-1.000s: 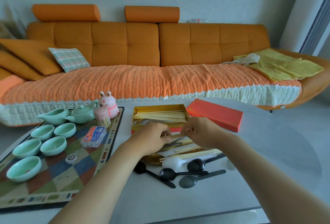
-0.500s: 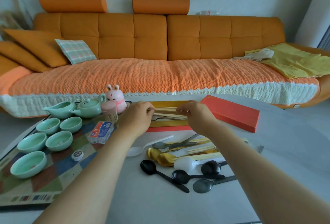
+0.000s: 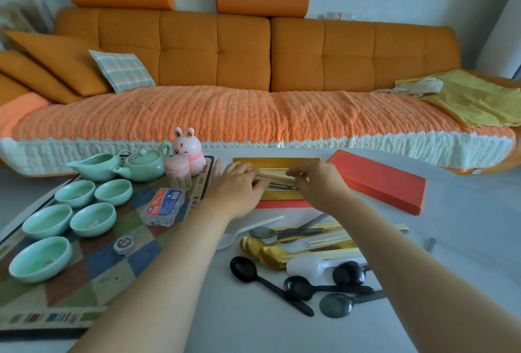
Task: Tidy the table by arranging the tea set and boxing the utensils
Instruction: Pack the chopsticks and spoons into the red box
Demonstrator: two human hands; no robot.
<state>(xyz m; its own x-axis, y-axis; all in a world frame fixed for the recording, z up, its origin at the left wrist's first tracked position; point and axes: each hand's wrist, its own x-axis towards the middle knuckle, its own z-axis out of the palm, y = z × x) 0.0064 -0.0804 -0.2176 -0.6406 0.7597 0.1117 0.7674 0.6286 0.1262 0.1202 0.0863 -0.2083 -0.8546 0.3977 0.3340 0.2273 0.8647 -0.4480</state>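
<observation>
Gold box (image 3: 277, 161) sits mid-table, chopsticks (image 3: 277, 176) lying inside. My left hand (image 3: 236, 189) rests on their left end, fingers loosely curled over them; my right hand (image 3: 318, 183) pinches the right end. Red lid (image 3: 377, 180) lies just right of the box. Loose spoons (image 3: 298, 273) and more chopsticks are piled nearer me. 5 green cups (image 3: 70, 220), teapot (image 3: 143, 165) and pitcher (image 3: 95, 166) are on the mat (image 3: 93, 268), left.
</observation>
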